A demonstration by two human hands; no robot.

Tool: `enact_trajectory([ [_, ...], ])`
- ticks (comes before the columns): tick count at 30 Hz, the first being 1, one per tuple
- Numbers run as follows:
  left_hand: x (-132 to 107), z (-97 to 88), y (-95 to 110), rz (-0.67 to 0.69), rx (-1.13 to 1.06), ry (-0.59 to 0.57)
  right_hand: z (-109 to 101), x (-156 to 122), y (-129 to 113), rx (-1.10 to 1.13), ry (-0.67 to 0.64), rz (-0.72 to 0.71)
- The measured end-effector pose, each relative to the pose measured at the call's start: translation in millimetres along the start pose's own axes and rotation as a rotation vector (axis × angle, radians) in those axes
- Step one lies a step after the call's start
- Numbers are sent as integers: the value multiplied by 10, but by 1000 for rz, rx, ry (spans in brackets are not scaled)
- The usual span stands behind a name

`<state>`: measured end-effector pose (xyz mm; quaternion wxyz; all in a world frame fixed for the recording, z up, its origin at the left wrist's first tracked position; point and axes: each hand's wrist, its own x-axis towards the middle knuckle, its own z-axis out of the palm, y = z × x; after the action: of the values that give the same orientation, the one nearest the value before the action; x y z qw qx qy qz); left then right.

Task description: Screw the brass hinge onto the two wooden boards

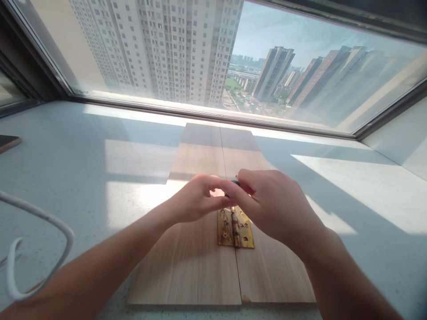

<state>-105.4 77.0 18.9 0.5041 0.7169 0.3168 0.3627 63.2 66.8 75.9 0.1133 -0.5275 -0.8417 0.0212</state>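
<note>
Forearms (103, 260) are held above two boards (187, 271) bridged by a hinge (245, 231). A dark object (236, 182) is pinched by the right hand (275, 198); the grip of the left hand (193, 200) cannot be told. Hinge work seems in hand; next, steadiness is called for.

Here on the windowsill (83, 178), a left board (190, 271) and a right board (273, 280) lie side by side, running back toward the window (167, 53). A hinge (235, 229) straddles their seam. Above its far end, the left hand (196, 200) and right hand (275, 200) meet around a small object (235, 182). Left of the boards loops a cable (40, 213); beyond it, at the far left, sits a flat piece (7, 142).
</note>
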Motion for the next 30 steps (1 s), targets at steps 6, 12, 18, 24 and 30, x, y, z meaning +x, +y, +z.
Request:
enact_trajectory([
  [6, -39, 187, -89, 12, 111, 297, 37, -25, -81, -82, 38, 101],
  [12, -13, 127, -50, 35, 152, 187, 32, -7, -113, -84, 1, 135],
  [18, 2, -49, 4, 35, 99, -103, 5, -7, -46, -15, -96, 17],
  [24, -14, 82, -73, 82, 142, 90, -46, -19, 37, 31, -173, -3],
  [30, -37, 218, -106, 77, 215, 302, 8, -4, -27, -90, -31, 114],
])
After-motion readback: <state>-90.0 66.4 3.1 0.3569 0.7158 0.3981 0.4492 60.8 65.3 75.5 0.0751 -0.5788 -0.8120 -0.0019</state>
